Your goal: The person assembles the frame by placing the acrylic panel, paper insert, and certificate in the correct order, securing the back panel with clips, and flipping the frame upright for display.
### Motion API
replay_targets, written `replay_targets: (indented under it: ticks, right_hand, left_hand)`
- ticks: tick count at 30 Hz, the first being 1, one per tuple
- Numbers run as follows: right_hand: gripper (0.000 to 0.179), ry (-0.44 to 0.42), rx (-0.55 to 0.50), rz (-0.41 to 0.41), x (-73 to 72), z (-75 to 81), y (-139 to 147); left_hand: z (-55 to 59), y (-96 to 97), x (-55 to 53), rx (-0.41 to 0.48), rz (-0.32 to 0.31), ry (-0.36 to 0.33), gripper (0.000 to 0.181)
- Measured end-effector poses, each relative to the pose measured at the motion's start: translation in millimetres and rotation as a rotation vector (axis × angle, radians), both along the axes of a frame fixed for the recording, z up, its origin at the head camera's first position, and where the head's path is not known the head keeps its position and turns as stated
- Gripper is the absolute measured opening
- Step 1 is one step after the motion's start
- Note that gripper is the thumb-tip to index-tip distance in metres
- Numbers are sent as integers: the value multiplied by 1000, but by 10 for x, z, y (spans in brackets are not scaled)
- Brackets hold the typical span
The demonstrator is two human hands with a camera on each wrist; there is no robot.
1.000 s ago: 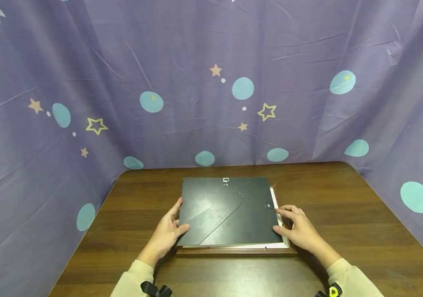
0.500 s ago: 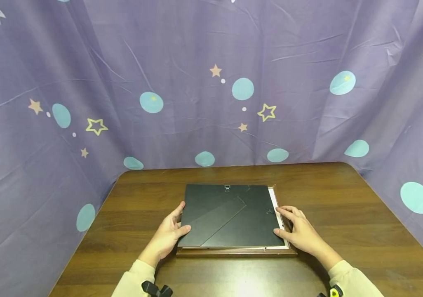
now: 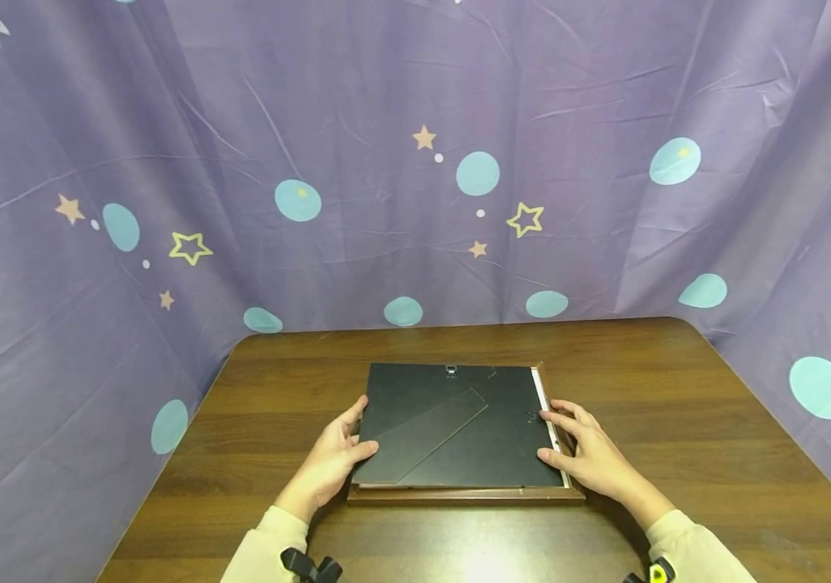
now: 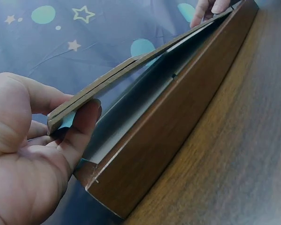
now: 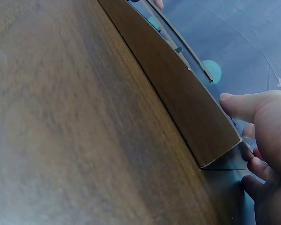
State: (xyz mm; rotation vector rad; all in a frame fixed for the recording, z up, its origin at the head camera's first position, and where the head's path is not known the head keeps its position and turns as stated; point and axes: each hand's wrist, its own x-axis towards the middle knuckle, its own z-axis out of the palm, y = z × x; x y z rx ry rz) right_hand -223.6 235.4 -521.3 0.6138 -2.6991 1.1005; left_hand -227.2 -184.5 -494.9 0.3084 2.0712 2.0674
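Note:
A black picture-frame backing board [image 3: 430, 437] lies over a brown wooden picture frame [image 3: 459, 495] on the table. My left hand [image 3: 326, 463] pinches the board's left edge between thumb and fingers. The left wrist view shows that end raised above the frame, with a dark gap beneath it. On the right, the board sits low, and a white strip [image 3: 538, 387] shows along the frame's inner side. My right hand [image 3: 590, 455] rests at that side, its thumb and fingertips touching near the board's right edge, fingers loosely bent. A metal hanger [image 3: 451, 369] sits at the board's far edge.
The wooden table [image 3: 649, 380] extends around the frame on all sides. A purple curtain [image 3: 357, 267] with stars and teal spots stands behind the table and along both sides.
The board has come down lower over the frame and shifted slightly right, narrowing the white strips in view. My left hand moved slightly right with it; the right hand stayed nearly still.

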Motion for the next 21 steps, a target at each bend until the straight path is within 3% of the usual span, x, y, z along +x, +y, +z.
replay_targets:
  ticks: [7,21]
  right_hand:
    - [63,24,-8,6,-3,-10,28]
    - [64,21,-5,8,-17,-33,40]
  left_hand:
    - [13,-4,-4,138,-28,14,85]
    - [46,-97,15,192,-30,29,81]
